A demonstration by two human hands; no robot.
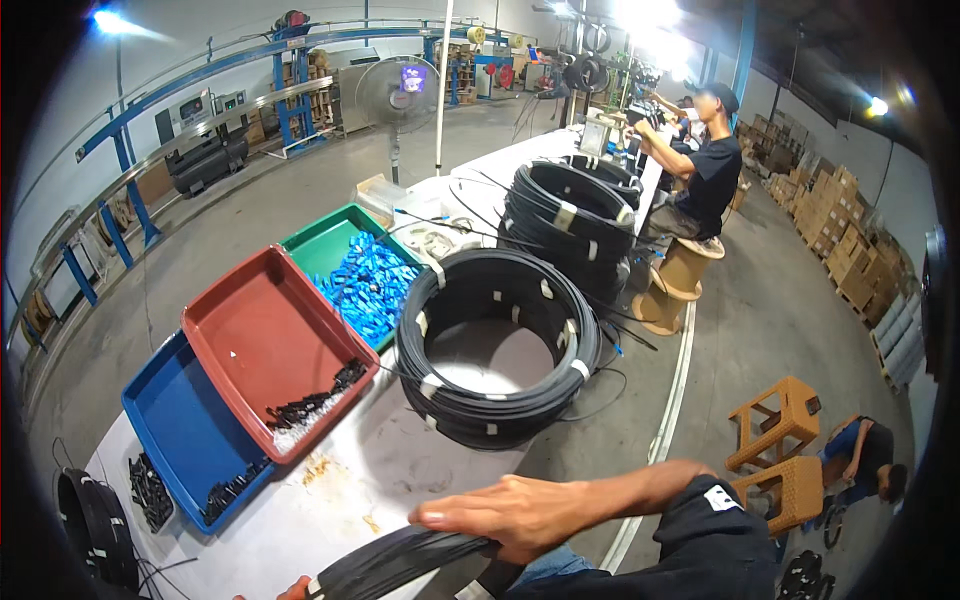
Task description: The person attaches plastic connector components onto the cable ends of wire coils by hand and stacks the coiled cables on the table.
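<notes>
At the lower edge a black cable coil (400, 565) is held up in front of me, tilted and partly cut off by the frame. My right hand (510, 512) lies over its top, fingers along the strands and gripping it. Of my left hand (295, 590) only a few fingertips show, pressed against the coil's left side near a white tie; the rest is out of the picture. Ahead on the white table stands a thick stack of black cable coils (490, 400), bound with white ties. Neither hand touches that stack.
Left of the stack are a red tray (265, 340) and a blue tray (180, 420) with black parts, and a green tray (310, 245) with blue pieces. More coils (565, 215) stand farther along. A person (705, 160) sits beyond; brown stools (775, 420) stand at right.
</notes>
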